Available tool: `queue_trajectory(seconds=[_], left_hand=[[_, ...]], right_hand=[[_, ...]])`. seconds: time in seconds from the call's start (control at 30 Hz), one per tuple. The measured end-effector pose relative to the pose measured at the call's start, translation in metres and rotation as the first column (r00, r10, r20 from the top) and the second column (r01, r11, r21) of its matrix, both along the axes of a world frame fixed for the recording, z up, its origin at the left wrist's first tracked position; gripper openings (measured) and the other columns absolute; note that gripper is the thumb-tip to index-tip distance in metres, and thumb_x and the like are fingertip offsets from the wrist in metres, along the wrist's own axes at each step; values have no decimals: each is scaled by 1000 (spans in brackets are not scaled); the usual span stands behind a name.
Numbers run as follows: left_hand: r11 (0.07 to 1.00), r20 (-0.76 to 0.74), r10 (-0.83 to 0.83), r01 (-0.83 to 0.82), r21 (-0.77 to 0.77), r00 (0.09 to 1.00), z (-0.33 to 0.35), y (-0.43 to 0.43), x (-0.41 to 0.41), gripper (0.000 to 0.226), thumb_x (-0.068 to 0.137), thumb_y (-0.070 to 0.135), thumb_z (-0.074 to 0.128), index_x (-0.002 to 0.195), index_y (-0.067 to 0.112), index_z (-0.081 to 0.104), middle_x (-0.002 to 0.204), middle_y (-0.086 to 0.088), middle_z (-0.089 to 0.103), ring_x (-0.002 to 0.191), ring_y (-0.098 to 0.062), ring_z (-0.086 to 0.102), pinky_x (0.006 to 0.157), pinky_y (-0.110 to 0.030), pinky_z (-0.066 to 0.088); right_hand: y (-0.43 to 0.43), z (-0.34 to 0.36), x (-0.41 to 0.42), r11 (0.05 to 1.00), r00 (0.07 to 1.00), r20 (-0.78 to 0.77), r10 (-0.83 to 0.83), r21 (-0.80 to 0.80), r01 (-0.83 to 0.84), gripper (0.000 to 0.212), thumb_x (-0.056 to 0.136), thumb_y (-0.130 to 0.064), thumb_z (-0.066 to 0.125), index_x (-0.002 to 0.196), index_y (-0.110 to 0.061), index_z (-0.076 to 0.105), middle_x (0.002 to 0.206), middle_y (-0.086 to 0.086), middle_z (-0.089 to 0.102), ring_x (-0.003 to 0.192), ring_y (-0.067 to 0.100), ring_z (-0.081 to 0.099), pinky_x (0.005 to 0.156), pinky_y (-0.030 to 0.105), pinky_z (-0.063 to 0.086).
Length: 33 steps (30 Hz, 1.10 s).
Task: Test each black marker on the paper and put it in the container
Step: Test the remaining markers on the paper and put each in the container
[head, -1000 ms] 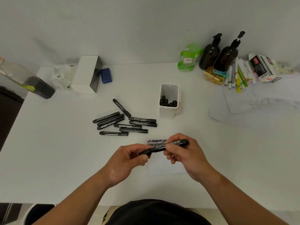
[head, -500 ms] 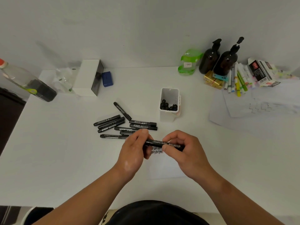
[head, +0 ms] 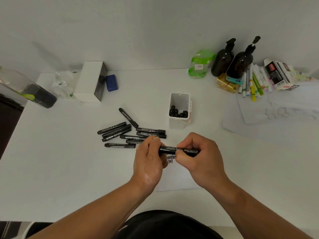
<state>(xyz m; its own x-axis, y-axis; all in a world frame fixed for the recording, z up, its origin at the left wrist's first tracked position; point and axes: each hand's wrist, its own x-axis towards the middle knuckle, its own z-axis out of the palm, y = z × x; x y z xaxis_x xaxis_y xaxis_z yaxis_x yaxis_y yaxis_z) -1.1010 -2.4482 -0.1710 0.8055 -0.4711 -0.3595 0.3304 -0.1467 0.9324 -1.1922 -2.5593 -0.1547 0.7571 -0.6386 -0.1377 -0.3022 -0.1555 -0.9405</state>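
Two hands on one black marker [head: 179,150]. The left hand [head: 149,163] has its fingers [head: 152,144] curled tight round the marker's left end. The right hand [head: 201,158] pinches the labelled barrel between thumb and bent fingertips [head: 183,146]; no finger is spread. The marker is held level, just above the paper [head: 177,178] and over the black scribbles [head: 170,158]. Its left end is hidden inside the left fist, so cap on or off cannot be told. Step judged: cap work, a pull or a push along the barrel's line. If uncapped, the next move is tip down to bare paper; if capped, a reach across to the container [head: 179,99]. That stands upright beyond the hands, dark marker ends showing inside. Some nine loose markers [head: 120,131] lie left of it on the table [head: 60,161].
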Motion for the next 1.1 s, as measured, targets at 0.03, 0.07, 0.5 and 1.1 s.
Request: queue_trajectory(seconds=[0.03, 0.07, 0.5, 1.1], left_hand=[[1000, 1, -8, 8, -2, 1000, 1, -1, 1, 32, 87, 25, 43, 56, 21, 40, 47, 1, 34, 45, -14, 30, 45, -30, 31], [1000, 4, -14, 14, -3, 1000, 2, -2, 2, 31, 87, 25, 43, 56, 20, 40, 48, 0, 34, 46, -15, 30, 45, -31, 31], [956, -78, -263, 248, -157, 962, 1, -5, 14, 26, 76, 30, 78, 101, 27, 73, 70, 3, 64, 71, -20, 59, 71, -35, 49], [757, 225, -602, 458, 466, 767, -33, 18, 54, 42, 91, 34, 70, 132, 35, 59, 115, 16, 64, 109, -2, 58, 91, -24, 49]], right_hand=[[-1, 0, 1, 1000, 1000, 1, 1, -1, -1, 14, 63, -24, 69, 75, -31, 67, 53, -14, 61, 48, 3, 51, 49, 10, 37], [-2, 0, 2, 1000, 1000, 2, 3, 0, -3, 14, 64, -23, 69, 75, -31, 67, 53, -14, 60, 48, 3, 51, 49, 10, 37], [-9, -18, -3, 854, 989, 125, -82, 521, 5, 8, 83, -24, 71, 76, -24, 66, 71, 9, 73, 59, 18, 61, 54, 25, 47], [-60, 11, 30, 831, 909, -227, 349, -374, -412, 10, 87, -27, 77, 89, -34, 71, 68, -9, 70, 65, 10, 66, 68, 23, 51]])
